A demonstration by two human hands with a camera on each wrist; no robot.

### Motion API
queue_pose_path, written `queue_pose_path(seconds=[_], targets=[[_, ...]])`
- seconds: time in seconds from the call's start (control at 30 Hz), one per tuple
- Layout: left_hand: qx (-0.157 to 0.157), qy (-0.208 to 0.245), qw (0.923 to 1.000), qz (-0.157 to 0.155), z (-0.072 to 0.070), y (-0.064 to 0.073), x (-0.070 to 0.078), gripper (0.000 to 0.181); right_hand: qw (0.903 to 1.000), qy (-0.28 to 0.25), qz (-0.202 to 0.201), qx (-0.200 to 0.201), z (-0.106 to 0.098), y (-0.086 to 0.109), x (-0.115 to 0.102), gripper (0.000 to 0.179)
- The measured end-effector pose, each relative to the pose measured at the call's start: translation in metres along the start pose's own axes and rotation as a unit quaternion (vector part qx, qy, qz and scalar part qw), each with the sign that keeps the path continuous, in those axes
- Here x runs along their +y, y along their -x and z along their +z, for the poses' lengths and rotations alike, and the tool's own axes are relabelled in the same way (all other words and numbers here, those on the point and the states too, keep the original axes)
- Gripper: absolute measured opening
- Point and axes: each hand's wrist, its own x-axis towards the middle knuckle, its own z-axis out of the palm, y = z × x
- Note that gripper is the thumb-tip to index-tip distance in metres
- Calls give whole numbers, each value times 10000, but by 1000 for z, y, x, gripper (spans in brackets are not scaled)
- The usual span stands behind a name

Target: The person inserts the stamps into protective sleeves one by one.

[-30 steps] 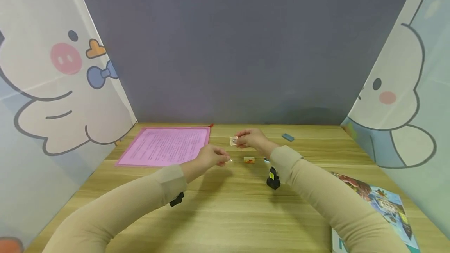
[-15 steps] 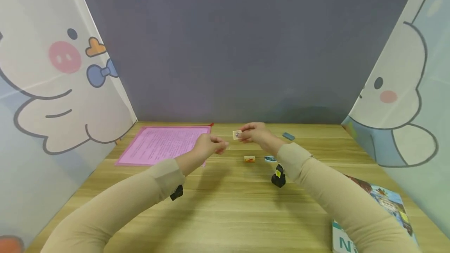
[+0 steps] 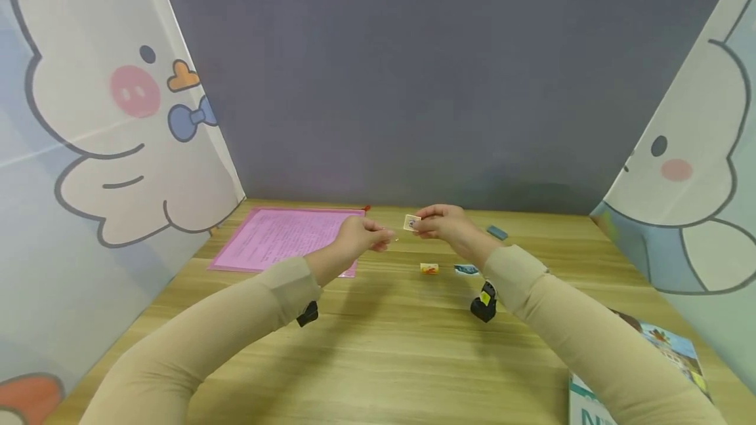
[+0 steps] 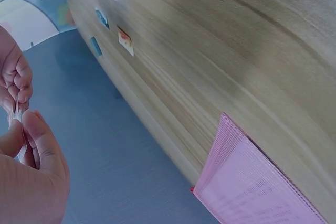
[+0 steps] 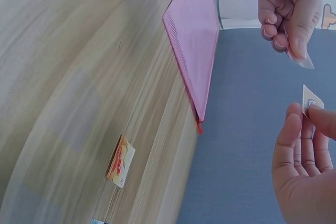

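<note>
- Wooden table (image 3: 366, 366), one: bears the folder and loose pieces.
- Pink folder (image 3: 301, 229), one: flat at the table's left; position on the table unchanged.
- Left hand (image 3: 361, 236): raised from its level a second ago, nearer the other hand's height; thumb and fingers pinching the clear film.
- Right hand (image 3: 445, 225): thumb and fingertips pinching the printed square.
- Printed square (image 5: 311, 99): held above the table.
- Clear film (image 5: 303, 61): near the square, not touching; by judgement, the narrowed gap leaves both pieces separate, the work airborne between the hands.
</note>
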Motion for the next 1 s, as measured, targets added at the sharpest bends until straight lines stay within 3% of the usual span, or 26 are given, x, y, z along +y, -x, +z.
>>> queue_pose_path(seconds=[0.37,0.67,0.87,1.0], targets=[[-252,-150,9996,48,4,-4,6,21,9996,-275,-88,-48,-8,11,2,26],[-386,41,9992,-19,8,-4,13,23,9992,-352,-80,-195,-11,18,4,28],[-360,61,9993,18,5,-2,14,26,9992,-331,-118,-178,-8,17,1,24],[-178,91,9998,-93,0,2,11,25,9988,-360,-169,-298,-1,15,-2,23]])
